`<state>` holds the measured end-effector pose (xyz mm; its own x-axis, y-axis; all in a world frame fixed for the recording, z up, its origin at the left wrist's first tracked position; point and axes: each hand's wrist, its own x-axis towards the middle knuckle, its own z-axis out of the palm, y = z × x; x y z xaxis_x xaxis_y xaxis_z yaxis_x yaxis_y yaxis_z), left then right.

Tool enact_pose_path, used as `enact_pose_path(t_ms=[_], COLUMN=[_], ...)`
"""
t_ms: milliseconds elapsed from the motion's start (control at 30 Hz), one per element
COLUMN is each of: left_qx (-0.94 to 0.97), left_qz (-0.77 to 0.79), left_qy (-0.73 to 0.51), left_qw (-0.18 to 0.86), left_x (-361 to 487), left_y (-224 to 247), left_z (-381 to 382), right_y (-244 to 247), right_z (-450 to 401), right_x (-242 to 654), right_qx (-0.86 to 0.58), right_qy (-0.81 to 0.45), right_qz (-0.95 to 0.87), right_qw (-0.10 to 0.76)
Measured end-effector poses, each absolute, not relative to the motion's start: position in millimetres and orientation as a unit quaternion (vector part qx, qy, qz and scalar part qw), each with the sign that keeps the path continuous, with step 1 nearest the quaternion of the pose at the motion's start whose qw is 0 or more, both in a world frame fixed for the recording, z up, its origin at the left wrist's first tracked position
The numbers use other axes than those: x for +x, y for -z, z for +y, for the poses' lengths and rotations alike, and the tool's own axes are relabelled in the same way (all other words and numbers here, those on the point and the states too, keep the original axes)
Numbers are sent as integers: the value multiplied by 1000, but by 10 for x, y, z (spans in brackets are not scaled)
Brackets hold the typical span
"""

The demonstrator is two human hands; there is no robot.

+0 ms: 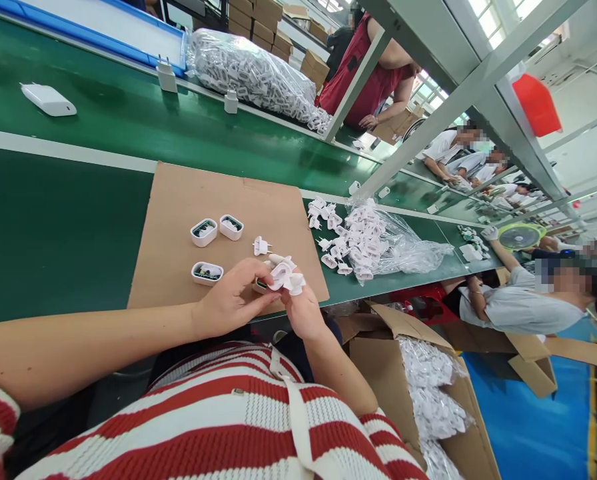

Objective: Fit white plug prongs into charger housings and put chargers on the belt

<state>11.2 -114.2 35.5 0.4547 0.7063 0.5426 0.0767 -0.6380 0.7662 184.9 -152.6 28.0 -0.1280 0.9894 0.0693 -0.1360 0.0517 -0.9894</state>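
My left hand point(231, 300) is closed, thumb and fingers around a white charger housing point(261, 285) whose dark inside just shows. Against it, my right hand point(303, 310) is closed on several white plug caps point(286, 275) bunched at its fingertips; fingers hide part of them. On the cardboard sheet point(178, 193) stand three more open charger housings, one nearest my left wrist point(207, 273), two farther back point(203, 232) point(231, 227), with circuit boards inside. A single plug cap with two pins point(261, 246) lies just beyond my hands.
A heap of white plug caps point(368, 230) spills from a clear bag right of the cardboard. Chargers stand along the green conveyor belt point(113, 100). A full plastic bag point(248, 70) lies behind it. A carton of bagged parts point(378, 373) stands at my right. Co-workers sit farther along.
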Motion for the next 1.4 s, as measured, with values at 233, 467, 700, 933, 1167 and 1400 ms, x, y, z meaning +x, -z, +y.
enact_pose_path(t_ms=[233, 467, 700, 933, 1167, 1400], left_qx=[784, 759, 675, 683, 799, 795], left_qz=[248, 273, 258, 287, 389, 358], left_qy=[-506, -506, -461, -407, -361, -313], left_qw=[260, 305, 514, 534, 285, 377], left_x=[82, 60, 104, 128, 91, 103], left_y=[-368, -403, -355, -389, -168, -99], left_z=[-1072, -1095, -1142, -1205, -1246, -1016], right_y=[-436, -357, -446, -503, -553, -472], right_z=[-1519, -1500, -1565, -1522, -1516, -1462], right_x=[1908, 2088, 2137, 2169, 2234, 2202], right_qx=[-490, -523, -512, -455, -500, -442], right_qy=[-383, -324, -229, -116, -191, -99], right_qz=[-472, -367, -570, -682, -653, -792], right_qw=[625, 698, 601, 561, 536, 410])
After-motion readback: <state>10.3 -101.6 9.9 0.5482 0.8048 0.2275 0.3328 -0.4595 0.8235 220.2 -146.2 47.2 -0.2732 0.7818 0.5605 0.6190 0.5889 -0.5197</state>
